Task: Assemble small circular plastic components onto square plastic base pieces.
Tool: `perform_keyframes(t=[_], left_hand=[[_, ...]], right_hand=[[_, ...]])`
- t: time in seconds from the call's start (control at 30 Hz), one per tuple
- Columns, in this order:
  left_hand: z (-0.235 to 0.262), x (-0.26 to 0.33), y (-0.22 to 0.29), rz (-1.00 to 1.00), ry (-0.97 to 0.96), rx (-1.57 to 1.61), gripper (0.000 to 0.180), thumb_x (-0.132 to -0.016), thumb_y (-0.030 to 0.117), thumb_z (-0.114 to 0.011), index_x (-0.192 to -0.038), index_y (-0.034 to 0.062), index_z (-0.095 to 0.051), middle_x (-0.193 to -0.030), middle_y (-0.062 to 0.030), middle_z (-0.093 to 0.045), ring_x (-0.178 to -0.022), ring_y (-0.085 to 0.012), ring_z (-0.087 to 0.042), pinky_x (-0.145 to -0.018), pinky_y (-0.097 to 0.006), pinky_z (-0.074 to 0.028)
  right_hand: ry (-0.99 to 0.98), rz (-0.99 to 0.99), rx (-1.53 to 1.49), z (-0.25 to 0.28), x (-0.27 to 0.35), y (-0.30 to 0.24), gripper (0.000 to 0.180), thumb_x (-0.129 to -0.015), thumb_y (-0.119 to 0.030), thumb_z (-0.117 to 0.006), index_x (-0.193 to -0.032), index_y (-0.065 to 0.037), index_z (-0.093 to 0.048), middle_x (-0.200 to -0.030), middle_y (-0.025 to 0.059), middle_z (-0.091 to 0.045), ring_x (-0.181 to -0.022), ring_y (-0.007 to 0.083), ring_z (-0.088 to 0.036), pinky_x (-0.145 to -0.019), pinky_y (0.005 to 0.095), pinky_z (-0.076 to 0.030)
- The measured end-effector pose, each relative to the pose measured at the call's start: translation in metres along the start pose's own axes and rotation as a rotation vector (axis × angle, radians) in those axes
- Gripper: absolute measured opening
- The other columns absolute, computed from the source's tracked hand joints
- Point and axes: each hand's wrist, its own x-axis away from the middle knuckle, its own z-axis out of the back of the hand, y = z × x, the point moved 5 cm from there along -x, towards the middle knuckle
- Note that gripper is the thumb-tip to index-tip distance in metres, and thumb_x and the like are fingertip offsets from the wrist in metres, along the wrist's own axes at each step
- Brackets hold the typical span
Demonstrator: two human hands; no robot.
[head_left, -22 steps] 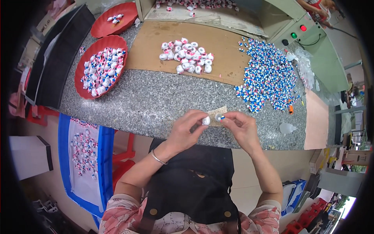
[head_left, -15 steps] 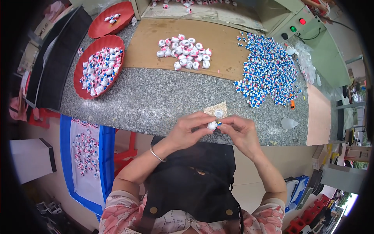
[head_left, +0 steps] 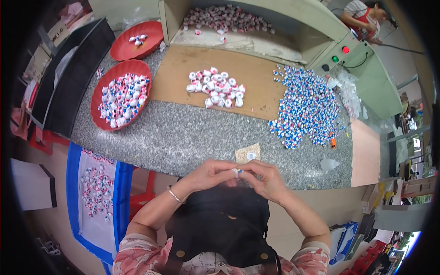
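Hands meet at lower centre of the frame, just off the near edge of the tabletop. Left hand and right hand are both pinched narrow on one small white-and-blue piece, fingertips touching around it. Too small to tell how the parts sit together.

Just above the hands: small tan card on the granite, with one round white piece lying on it.

Stock, as it lies now:
- Blue-and-white pile, right of centre, large and spread wide.
- Cluster of white pieces on the brown board, upper centre, modest count.
- More white pieces in the beige machine bay at the top edge.
- Big red tray, upper left, well filled with mixed white, pink and blue pieces.
- Smaller red tray behind it, only a few pieces.
- Blue crate, lower left below the tabletop, with a scatter of similar pieces on a white liner.

Judgement: work looks mid-run. The filled tray and crate suggest a fair number done; both loose piles are big, so plenty is left. Which pile is input and which output can't be told for sure.

Another person at the upper right corner, behind the green control box, well apart.
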Motion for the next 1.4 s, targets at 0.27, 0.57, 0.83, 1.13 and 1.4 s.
perform_keyframes(t=[0.27,0.57,0.83,1.13,1.4], left_hand=[[0.109,0.085,0.108,-0.529,0.891,-1.055,0.023,-0.084,0.003,-0.068,-0.107,0.0001,-0.068,-0.094,-0.0123,-0.066,-0.082,-0.0231,-0.064,-0.073,-0.032,-0.050],[0.169,0.116,0.118,-0.542,1.332,-1.685,0.047,-0.077,0.005,-0.070,-0.123,0.0071,-0.061,-0.122,-0.0228,-0.054,-0.113,-0.0402,-0.052,-0.098,-0.048,-0.041],[0.153,-0.030,0.090,-0.530,0.910,-1.205,0.023,-0.080,0.005,-0.069,-0.103,0.0029,-0.064,-0.107,-0.0166,-0.061,-0.097,-0.0365,-0.062,-0.080,-0.041,-0.051],[0.153,-0.043,0.081,-0.405,0.744,-0.961,0.022,-0.088,0.006,-0.066,-0.110,0.0034,-0.063,-0.089,-0.0074,-0.062,-0.076,-0.0196,-0.064,-0.068,-0.032,-0.051],[0.051,0.019,0.006,-0.055,0.276,0.165,0.034,-0.092,0.001,-0.063,-0.125,0.0012,-0.060,-0.111,-0.0070,-0.065,-0.080,-0.0100,-0.062,-0.074,-0.025,-0.053]], right_hand=[[0.412,0.123,0.542,0.076,-0.048,0.055,0.014,-0.086,-0.005,-0.066,-0.099,-0.001,-0.068,-0.093,0.0170,-0.067,-0.085,0.0338,-0.066,-0.075,0.0383,-0.052],[0.252,0.179,0.880,0.061,-0.051,0.074,0.012,-0.076,0.004,-0.064,-0.087,0.000,-0.066,-0.084,0.0181,-0.060,-0.079,0.0369,-0.063,-0.068,0.0441,-0.052],[0.358,-0.078,0.358,0.064,-0.012,0.081,0.018,-0.088,0.003,-0.059,-0.106,0.004,-0.061,-0.089,0.0125,-0.067,-0.086,0.0220,-0.068,-0.076,0.0316,-0.052],[0.355,-0.331,-0.029,0.059,0.036,0.077,0.027,-0.087,0.000,-0.066,-0.114,0.003,-0.065,-0.095,0.0107,-0.071,-0.079,0.0178,-0.070,-0.071,0.0312,-0.054],[0.126,-0.022,0.577,0.053,0.022,0.051,0.024,-0.081,0.002,-0.066,-0.105,-0.003,-0.067,-0.090,0.0175,-0.067,-0.079,0.0384,-0.065,-0.069,0.0425,-0.054]])
